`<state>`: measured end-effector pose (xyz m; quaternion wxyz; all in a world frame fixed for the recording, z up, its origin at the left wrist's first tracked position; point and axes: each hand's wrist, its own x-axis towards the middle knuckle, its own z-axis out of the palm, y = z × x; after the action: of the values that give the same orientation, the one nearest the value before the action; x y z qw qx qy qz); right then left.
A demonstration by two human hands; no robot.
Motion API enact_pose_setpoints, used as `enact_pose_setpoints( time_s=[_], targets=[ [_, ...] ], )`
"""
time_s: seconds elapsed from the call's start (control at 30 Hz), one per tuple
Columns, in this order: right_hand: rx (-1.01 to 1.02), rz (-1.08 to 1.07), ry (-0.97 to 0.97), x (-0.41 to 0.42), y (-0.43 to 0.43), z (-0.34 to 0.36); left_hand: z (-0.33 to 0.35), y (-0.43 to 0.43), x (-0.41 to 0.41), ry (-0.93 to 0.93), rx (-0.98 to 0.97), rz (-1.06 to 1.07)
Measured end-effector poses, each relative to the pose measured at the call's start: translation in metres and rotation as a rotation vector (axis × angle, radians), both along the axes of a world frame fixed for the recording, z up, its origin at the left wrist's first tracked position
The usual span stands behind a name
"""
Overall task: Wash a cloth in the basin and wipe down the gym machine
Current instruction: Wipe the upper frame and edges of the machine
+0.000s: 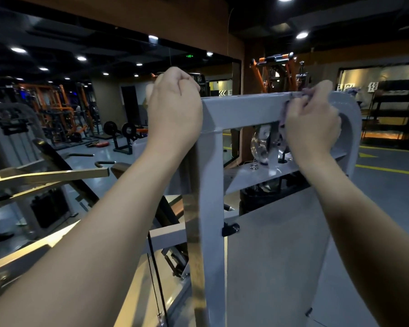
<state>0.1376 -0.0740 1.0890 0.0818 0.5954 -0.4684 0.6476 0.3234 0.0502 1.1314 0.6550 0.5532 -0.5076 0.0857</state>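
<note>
The gym machine's grey steel frame (241, 107) rises in front of me, with a horizontal top bar and a vertical post. My right hand (312, 123) presses a purplish cloth (284, 114) against the right end of the top bar; most of the cloth is hidden under the fingers. My left hand (175, 107) grips the top left corner of the frame, fingers curled over its far side. A chrome pulley (261, 145) sits inside the frame below the bar. No basin is in view.
Padded arms and beige bars of the machine (57, 175) extend at lower left. A mirror wall (80, 90) behind reflects orange racks and weight plates. Black shelving (392, 114) stands at the right, beside grey floor with yellow lines (387, 169).
</note>
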Motion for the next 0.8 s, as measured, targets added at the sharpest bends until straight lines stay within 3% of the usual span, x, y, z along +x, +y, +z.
enact_pose_setpoints(
  time_s=[0.07, 0.23, 0.4, 0.47, 0.67, 0.8],
  targets=[
    [0.008, 0.006, 0.002, 0.007, 0.007, 0.001, -0.001, -0.001, 0.0, -0.006, -0.02, 0.007],
    [-0.28, 0.062, 0.278, 0.04, 0.029, -0.021, -0.002, -0.003, 0.003, -0.014, -0.032, 0.01],
    [0.016, -0.014, -0.037, -0.006, -0.012, -0.009, -0.003, -0.004, 0.002, -0.049, -0.049, 0.046],
    [0.035, -0.025, -0.039, -0.002, -0.009, -0.007, -0.003, -0.002, 0.0, -0.101, -0.076, 0.09],
    [-0.277, 0.054, 0.251, 0.024, 0.011, -0.016, 0.006, 0.003, -0.012, -0.657, -0.044, 0.611],
    [-0.122, 0.016, 0.081, -0.018, -0.032, -0.009, 0.012, -0.021, -0.041, -0.939, -0.021, 0.76]
  ],
)
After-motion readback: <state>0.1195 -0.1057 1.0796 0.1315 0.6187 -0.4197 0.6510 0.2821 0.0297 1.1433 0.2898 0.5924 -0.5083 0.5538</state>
